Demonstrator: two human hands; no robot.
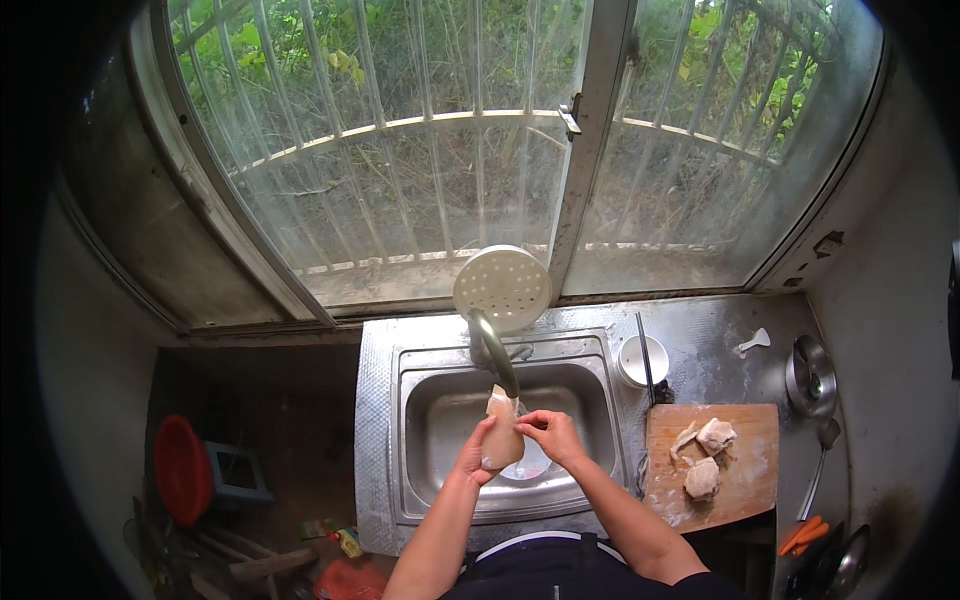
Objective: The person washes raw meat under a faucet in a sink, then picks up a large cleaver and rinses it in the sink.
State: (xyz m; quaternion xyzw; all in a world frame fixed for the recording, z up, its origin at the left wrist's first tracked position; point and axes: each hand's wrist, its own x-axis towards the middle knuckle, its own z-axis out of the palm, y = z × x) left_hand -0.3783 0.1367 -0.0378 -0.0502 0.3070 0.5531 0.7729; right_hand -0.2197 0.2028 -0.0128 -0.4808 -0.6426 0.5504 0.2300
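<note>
Over the sink (435,427), my left hand (476,450) grips a pale, smooth piece of raw meat (504,442) held roughly upright. The thumb and fingertips of my right hand (551,433) pinch its right edge. The curved metal faucet (496,349) ends right at the meat's upper end, and what looks like water shows beside it. Below the hands, a light round bowl (529,466) rests in the basin, partly hidden by the meat and my hands.
To the right, a wooden cutting board (739,495) bears several pale meat pieces (703,478). White bowls (646,361) with chopsticks (643,349) stand beside the sink. A metal basin (811,375), ladle (817,476) and carrots (806,534) lie farther right. A perforated white disc (502,285) leans behind the faucet.
</note>
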